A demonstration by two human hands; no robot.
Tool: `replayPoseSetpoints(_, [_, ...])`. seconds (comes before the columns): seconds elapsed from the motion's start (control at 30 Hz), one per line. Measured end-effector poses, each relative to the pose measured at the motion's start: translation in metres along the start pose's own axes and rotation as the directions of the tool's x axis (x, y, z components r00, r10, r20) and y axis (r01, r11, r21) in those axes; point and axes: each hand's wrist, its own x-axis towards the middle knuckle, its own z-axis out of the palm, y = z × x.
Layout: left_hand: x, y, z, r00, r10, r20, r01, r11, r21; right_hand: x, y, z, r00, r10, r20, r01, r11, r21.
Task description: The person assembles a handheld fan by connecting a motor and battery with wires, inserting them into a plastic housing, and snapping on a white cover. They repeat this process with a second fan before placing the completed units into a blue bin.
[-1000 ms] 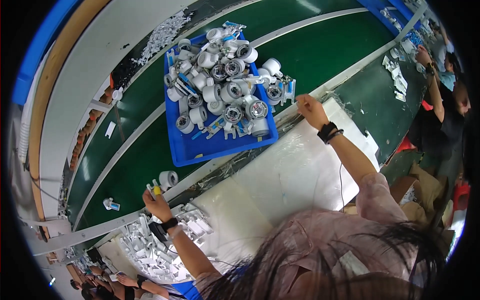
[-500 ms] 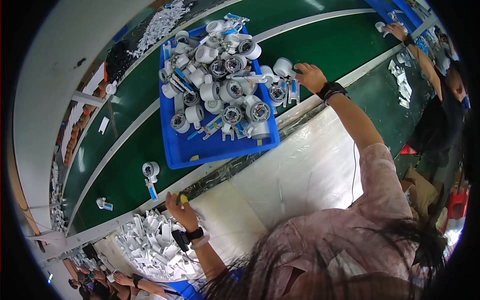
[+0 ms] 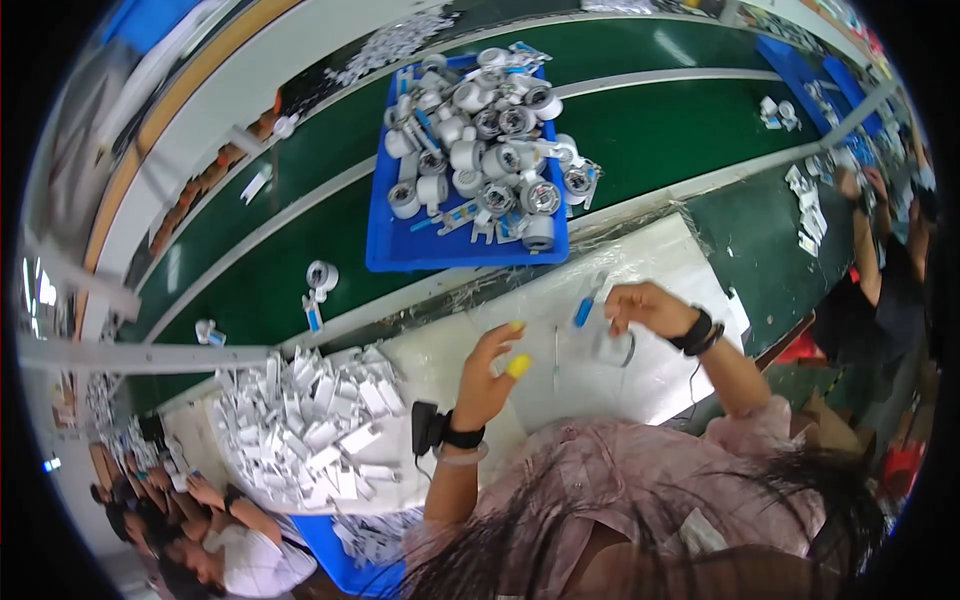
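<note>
My right hand is closed on a white round-headed unit with a blue piece at its narrow end, held above the pale sheet-covered work surface. Motion smears the unit, and my fingers cover part of it. To its left, my left hand is open and empty, its fingers apart, with yellow covers on the thumb and a fingertip. Beyond both hands, a blue tray is heaped with similar round-headed units. A few more lie against the tray's right side.
White plastic pieces lie piled left of my left hand. The tray stands on a green belt with a pale rail along its near edge. Single units rest on the belt at left. Co-workers are at far right and lower left.
My right hand has come back from beside the tray to the work surface with a round-headed unit. My left hand has moved right, toward it. The view has shifted too.
</note>
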Motion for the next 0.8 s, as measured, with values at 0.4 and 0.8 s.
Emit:
replayPoseSetpoints(0.4, [-0.041, 0.053, 0.021, 0.929, -0.228, 0.29, 0.28, 0.948, -0.153, -0.043, -0.032, 0.127, 0.979, -0.084, 0.188, 0.117, 0.978, -0.175])
replayPoseSetpoints(0.8, [-0.077, 0.11, 0.016, 0.953, -0.047, 0.298, 0.078, 0.992, -0.096, -0.048, -0.009, 0.124, 0.9, -0.047, 0.433, -0.022, 0.988, 0.155])
